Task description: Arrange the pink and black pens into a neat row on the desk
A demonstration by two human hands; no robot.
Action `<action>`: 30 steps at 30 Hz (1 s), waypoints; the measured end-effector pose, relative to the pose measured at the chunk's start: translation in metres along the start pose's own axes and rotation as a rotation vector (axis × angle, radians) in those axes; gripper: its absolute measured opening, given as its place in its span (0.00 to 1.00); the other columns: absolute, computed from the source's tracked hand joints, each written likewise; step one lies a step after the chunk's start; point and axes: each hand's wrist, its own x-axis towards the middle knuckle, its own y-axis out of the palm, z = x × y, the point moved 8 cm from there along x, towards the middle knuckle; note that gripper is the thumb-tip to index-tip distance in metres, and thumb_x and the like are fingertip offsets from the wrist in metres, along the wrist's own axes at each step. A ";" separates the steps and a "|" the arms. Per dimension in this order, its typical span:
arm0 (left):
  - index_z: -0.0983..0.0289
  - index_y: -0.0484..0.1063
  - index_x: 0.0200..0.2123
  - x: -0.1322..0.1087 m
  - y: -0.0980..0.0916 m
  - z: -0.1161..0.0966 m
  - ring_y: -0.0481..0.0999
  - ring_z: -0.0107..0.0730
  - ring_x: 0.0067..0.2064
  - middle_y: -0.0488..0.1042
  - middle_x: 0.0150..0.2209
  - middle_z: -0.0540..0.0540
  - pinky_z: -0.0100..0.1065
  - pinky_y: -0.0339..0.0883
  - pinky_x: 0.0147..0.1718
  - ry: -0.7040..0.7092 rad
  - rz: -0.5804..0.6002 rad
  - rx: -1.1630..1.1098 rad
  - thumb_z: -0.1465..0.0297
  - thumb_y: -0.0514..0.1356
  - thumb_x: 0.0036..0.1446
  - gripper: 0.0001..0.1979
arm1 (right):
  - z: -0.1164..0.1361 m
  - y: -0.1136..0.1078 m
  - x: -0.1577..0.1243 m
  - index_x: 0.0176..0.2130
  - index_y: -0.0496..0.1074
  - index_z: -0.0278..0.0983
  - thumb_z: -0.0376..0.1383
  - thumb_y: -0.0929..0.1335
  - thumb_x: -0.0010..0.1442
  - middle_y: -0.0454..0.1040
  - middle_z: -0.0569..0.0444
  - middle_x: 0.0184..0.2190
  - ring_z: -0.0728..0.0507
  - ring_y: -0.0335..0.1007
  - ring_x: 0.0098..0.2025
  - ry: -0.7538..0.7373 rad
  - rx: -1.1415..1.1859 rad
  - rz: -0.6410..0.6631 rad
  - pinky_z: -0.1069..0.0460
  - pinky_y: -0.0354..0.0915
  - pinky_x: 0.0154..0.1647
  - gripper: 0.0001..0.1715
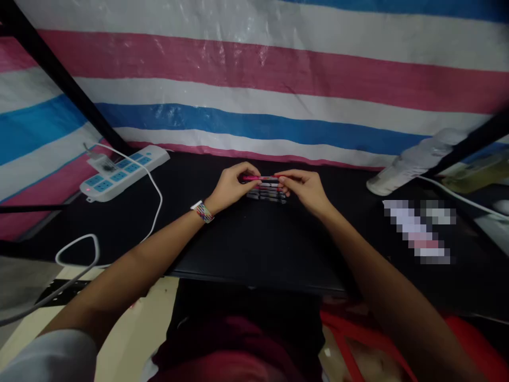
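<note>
Between my two hands is a pink-and-dark pen [267, 179], lying crosswise. The thumb and fingers of my left hand [235, 183] pinch its left end. My right hand [304, 188] has its fingers closed on the other end. Just below, several more pens [267, 196] with clear and dark barrels lie side by side on the black table [254, 239]. Fingertips of my right hand come close to the ends of these pens; whether they touch cannot be made out. A woven multicoloured band [203, 210] circles my left wrist.
A white power strip [127, 172] with a plugged-in charger [101, 163] stands at the left, its white cable [158, 185] looping over the table. At the right are a tilted bottle [415, 162] and a blurred-out packet [415, 231]. Striped sheeting [254, 95] hangs behind.
</note>
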 end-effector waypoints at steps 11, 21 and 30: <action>0.61 0.86 0.39 0.000 -0.002 0.005 0.84 0.34 0.37 0.86 0.36 0.55 0.36 0.77 0.40 -0.097 0.011 -0.042 0.63 0.68 0.68 0.09 | -0.004 -0.003 -0.001 0.42 0.89 0.43 0.46 0.82 0.54 0.80 0.55 0.29 0.47 0.72 0.27 0.013 0.168 -0.004 0.48 0.74 0.31 0.16; 0.61 0.77 0.23 -0.001 -0.006 0.004 0.75 0.29 0.27 0.77 0.22 0.51 0.33 0.68 0.31 -0.105 -0.034 0.060 0.55 0.63 0.73 0.26 | 0.000 -0.001 -0.002 0.38 0.86 0.40 0.45 0.84 0.53 0.79 0.56 0.25 0.47 0.75 0.26 0.031 0.240 -0.023 0.46 0.77 0.34 0.16; 0.60 0.81 0.40 0.000 -0.009 0.008 0.77 0.30 0.29 0.78 0.27 0.50 0.33 0.71 0.32 -0.093 -0.107 -0.045 0.59 0.71 0.64 0.10 | -0.007 -0.004 0.000 0.42 0.84 0.41 0.47 0.83 0.52 0.82 0.54 0.29 0.43 0.82 0.30 0.037 0.177 -0.041 0.43 0.81 0.43 0.21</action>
